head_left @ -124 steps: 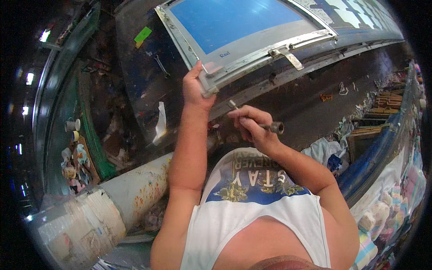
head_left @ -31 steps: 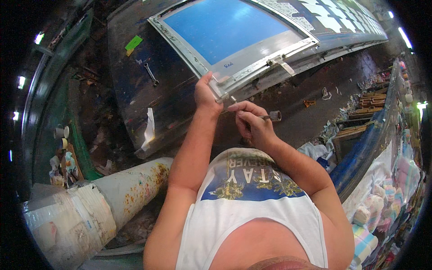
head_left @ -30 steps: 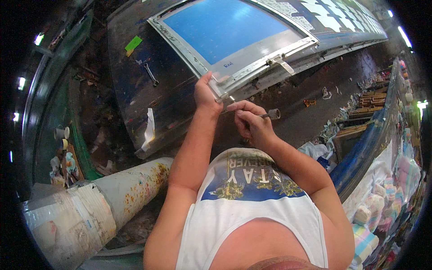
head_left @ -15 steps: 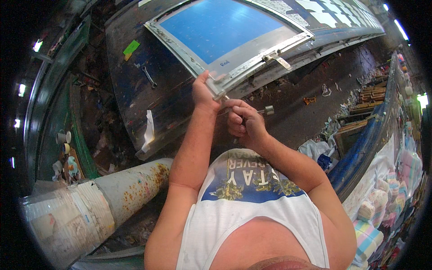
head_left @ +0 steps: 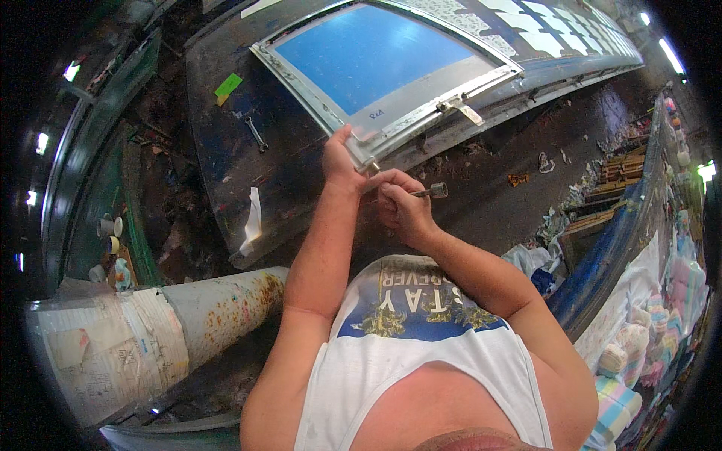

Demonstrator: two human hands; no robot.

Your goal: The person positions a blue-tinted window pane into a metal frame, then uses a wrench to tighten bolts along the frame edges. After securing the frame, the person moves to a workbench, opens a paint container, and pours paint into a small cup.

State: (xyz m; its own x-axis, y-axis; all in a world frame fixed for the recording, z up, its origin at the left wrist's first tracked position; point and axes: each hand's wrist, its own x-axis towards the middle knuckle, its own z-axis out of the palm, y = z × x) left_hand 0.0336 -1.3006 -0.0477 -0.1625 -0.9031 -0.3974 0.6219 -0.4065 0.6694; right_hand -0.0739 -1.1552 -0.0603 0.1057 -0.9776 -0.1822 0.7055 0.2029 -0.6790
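Silvery metal makes up the frame point(head_left: 429, 117), with a blue sheet point(head_left: 372, 56) inside it, set aslant over the dark table point(head_left: 218, 161). The left hand point(head_left: 341, 158) is clamped on its near corner — thumb above, other fingers mostly hidden — probably to steady it. The right hand point(head_left: 408, 209) is curled round a metal tool point(head_left: 438, 191), its wide round end sticking out to the right, perhaps for leverage; whether the other end touches the corner, I cannot tell. A loose wrench point(head_left: 256, 133) lies left of the frame — apart from both hands, likely so as to be within reach.
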